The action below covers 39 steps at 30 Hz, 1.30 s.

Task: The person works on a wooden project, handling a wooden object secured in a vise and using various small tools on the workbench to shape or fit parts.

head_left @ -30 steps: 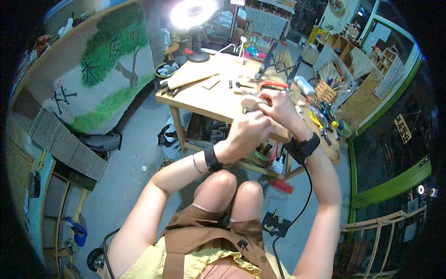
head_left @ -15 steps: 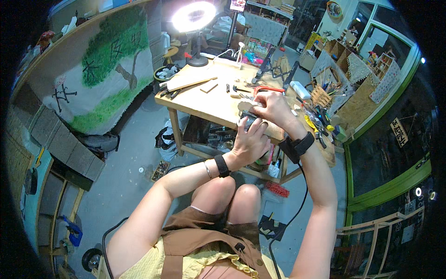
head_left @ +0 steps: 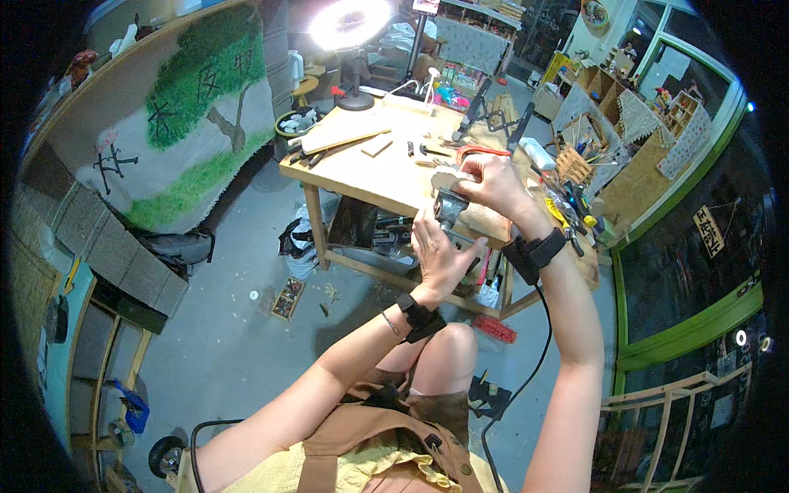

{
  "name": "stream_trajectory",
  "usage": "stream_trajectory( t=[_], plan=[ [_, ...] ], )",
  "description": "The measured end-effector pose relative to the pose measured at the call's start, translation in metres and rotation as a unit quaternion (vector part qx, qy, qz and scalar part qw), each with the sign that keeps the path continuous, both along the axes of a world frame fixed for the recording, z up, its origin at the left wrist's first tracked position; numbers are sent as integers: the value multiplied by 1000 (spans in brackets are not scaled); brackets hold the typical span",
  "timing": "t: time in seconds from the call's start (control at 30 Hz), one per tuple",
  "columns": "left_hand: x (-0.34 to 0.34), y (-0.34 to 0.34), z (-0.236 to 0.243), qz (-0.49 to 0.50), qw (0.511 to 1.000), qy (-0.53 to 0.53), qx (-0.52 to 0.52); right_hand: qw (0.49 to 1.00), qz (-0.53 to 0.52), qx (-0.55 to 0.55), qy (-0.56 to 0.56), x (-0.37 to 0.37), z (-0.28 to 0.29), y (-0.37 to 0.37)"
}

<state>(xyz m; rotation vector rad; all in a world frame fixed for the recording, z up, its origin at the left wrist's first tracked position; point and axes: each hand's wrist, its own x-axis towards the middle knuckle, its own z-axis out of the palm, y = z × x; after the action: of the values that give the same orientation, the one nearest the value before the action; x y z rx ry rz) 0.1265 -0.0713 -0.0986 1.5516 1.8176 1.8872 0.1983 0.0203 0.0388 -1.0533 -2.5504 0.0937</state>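
Note:
At the front edge of the wooden workbench [head_left: 362, 181] is a dark metal bench vise [head_left: 449, 205]. A small, pale, rounded wooden piece [head_left: 442, 178] stands at the top of its jaws. My right hand [head_left: 491, 182] pinches this piece from the right, fingers closed. Just below and left of the vise is my left hand [head_left: 440, 256], fingers stretched out and thumb apart. Its fingertips are beside the vise's lower part; I cannot tell whether they touch it. Behind my right hand lies a red-handled tool [head_left: 483, 151].
A long board [head_left: 349, 143] and a small wood block [head_left: 377, 147] lie on the bench. Pliers and other hand tools [head_left: 575, 209] crowd its right side. A lit ring lamp [head_left: 351, 23] stands at the back. Below, a box of small parts [head_left: 288, 297] sits on the floor.
My left hand has left its grip on the vise and moved slightly down, its fingers straightening. My right hand remains at the wooden piece. The whole view has shifted slightly.

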Motion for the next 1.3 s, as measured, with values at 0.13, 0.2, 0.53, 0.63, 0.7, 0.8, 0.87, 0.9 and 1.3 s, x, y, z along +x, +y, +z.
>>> stream_trajectory(
  t=[0.13, 0.2, 0.53, 0.63, 0.7, 0.8, 0.87, 0.9, 1.3],
  plan=[
    [4, 4, -10, -22, 999, -36, 1, 1000, 1, -27, -2, -2, 5, -3],
    [-2, 2, -17, -14, 1000, 26, 3, 1000, -7, -30, 7, -4, 3, -5],
    [-21, 8, -21, -122, 991, 26, 46, 997, 32, -37, 55, -2, 5, -1],
    [-42, 3, -14, -146, 984, 86, 60, 998, 23, -25, 56, -2, 9, -10],
    [-60, 11, -18, -191, 973, 105, 76, 998, 21, -5, 64, 0, 0, -10],
    [-89, 28, -15, -281, 948, 108, 101, 998, -17, -50, 35, -3, 6, -19],
    [-106, 44, -16, -335, 928, 126, 105, 996, 47, -14, 67, 0, -3, -11],
    [-110, 53, -14, -369, 913, 119, 127, 997, 58, -22, 53, -1, 3, -12],
    [-122, 75, -17, -445, 879, 105, 139, 991, 129, -26, 39, 4, -1, 7]
  ],
)
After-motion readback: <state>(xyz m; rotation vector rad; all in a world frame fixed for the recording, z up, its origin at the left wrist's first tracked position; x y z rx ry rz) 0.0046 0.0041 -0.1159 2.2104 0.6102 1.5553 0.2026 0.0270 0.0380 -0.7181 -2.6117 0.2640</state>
